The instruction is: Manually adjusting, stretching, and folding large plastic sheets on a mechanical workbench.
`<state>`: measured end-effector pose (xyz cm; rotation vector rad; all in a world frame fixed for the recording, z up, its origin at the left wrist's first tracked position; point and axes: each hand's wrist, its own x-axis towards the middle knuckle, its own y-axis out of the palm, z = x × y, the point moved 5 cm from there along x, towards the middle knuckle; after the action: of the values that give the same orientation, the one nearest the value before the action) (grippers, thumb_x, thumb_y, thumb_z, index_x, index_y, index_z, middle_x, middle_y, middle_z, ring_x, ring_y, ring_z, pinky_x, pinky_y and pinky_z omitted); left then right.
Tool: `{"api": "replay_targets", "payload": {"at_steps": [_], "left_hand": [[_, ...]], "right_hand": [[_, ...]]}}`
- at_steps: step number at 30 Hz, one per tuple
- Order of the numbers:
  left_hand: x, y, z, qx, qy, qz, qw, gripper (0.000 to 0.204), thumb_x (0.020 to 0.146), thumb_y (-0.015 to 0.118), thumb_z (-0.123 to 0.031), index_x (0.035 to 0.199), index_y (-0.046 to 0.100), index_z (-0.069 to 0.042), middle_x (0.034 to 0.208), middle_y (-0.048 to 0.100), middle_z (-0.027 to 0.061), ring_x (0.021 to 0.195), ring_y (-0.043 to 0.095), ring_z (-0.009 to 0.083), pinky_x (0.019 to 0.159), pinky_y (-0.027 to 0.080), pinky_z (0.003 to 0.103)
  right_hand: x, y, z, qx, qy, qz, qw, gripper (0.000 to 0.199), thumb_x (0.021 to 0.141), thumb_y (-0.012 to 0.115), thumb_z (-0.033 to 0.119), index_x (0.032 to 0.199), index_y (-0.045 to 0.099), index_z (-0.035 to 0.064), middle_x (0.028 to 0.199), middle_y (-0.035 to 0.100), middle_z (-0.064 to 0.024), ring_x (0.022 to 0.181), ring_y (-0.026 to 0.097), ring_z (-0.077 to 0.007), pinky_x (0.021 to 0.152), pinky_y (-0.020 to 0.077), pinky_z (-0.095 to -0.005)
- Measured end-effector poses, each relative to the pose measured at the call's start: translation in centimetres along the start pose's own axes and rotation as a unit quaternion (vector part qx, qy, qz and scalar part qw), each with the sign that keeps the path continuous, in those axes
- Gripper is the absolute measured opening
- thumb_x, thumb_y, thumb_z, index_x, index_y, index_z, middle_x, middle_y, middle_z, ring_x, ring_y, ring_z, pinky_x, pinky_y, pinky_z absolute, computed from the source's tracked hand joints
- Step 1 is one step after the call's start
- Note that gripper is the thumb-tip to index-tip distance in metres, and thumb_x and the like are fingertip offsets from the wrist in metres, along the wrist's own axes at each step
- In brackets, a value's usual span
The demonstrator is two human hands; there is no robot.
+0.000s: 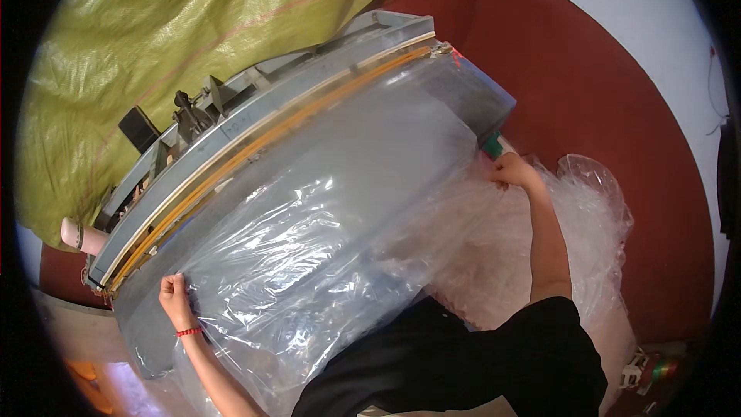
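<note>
A large clear plastic sheet (309, 239) is spread across a grey tabletop (143, 324) in front of me, wrinkled and shiny near my body. My left hand (174, 297), with a red bracelet at the wrist, pinches its left edge between thumb and fingers. At the other end my right hand (512, 171) has its fingers closed on the sheet's right edge. Just beyond that hand lies a small green and white thing (494, 144), partly covered. Along the table's far side runs a long grey metal bar (255, 127) with an orange strip (309, 108) beside it.
More clear plastic (587, 224) hangs in a heap on the right, over the red floor (602, 93). Behind the bar are a dark phone-like slab (139, 130), a black clamp-like fitting (187, 114) and a yellow woven cover (177, 23). A pink cylinder (83, 236) sits far left.
</note>
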<state>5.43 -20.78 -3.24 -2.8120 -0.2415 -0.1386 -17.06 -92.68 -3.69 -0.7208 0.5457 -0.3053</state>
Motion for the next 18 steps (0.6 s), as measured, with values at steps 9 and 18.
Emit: {"api": "replay_targets", "payload": {"at_steps": [9, 18], "left_hand": [[-0.5, 0.5, -0.8, -0.01, 0.005, -0.012, 1.0, 0.018, 0.082, 0.055, -0.015, 0.066, 0.047, -0.011, 0.056, 0.04, -0.0075, 0.046, 0.029, 0.0009, 0.041, 0.021, 0.018], [0.0, -0.1, 0.2, -0.011, 0.012, 0.003, 1.0, 0.019, 0.082, 0.056, -0.015, 0.066, 0.046, -0.012, 0.059, 0.041, -0.0083, 0.048, 0.03, 0.0, 0.042, 0.021, 0.016]], "right_hand": [[-1.2, -4.4, 8.0, 0.403, -0.184, -0.153, 0.884, 0.026, 0.083, 0.052, 0.027, 0.065, 0.049, 0.01, 0.052, 0.047, 0.0016, 0.043, 0.038, -0.0061, 0.04, 0.0258, -0.0204], [1.1, -1.9, 2.1, 0.161, -0.021, -0.214, 0.963, 0.025, 0.079, 0.058, 0.025, 0.06, 0.054, 0.0092, 0.054, 0.045, 0.0049, 0.049, 0.035, -0.0035, 0.043, 0.0249, -0.0213]]}}
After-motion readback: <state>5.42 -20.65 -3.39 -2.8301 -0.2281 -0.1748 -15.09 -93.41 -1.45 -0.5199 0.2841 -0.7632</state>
